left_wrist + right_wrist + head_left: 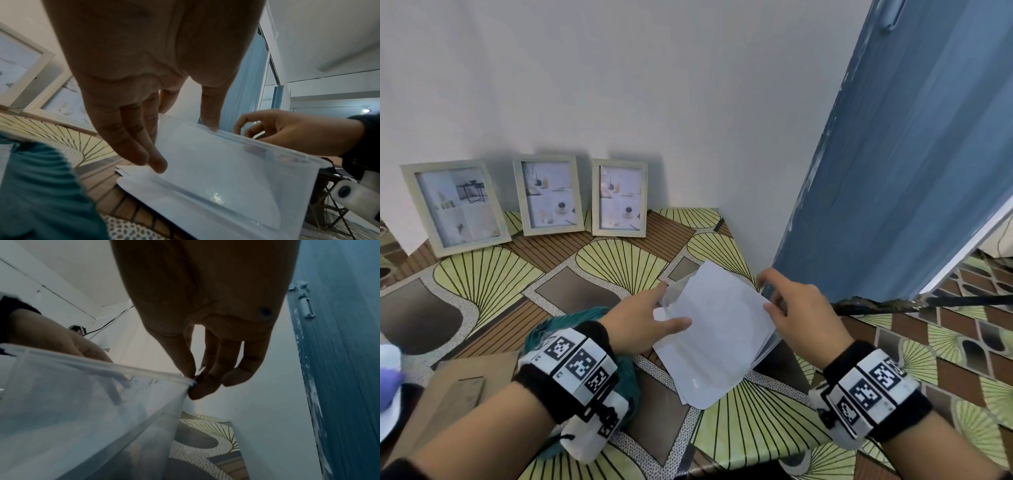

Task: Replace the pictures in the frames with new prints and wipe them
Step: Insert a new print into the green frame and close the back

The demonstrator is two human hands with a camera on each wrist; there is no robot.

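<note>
Three pale wooden picture frames lean on the wall, left (453, 205), middle (549, 195) and right (619, 198), each with a print behind its glass. Both hands hold a translucent zip bag (719, 329) (226, 170) (82, 402) lifted off the table. My left hand (650, 315) (183, 144) grips its left edge, thumb on top. My right hand (780, 298) (197, 386) pinches the right end of the zip strip. White sheets (131, 173) lie under the bag. What is inside the bag is not clear.
A teal cloth (571, 318) lies bunched under my left wrist, beside a brown board (465, 387) at the front left. The patterned tabletop (619, 260) ends at the white wall, and a blue door (911, 171) stands close on the right.
</note>
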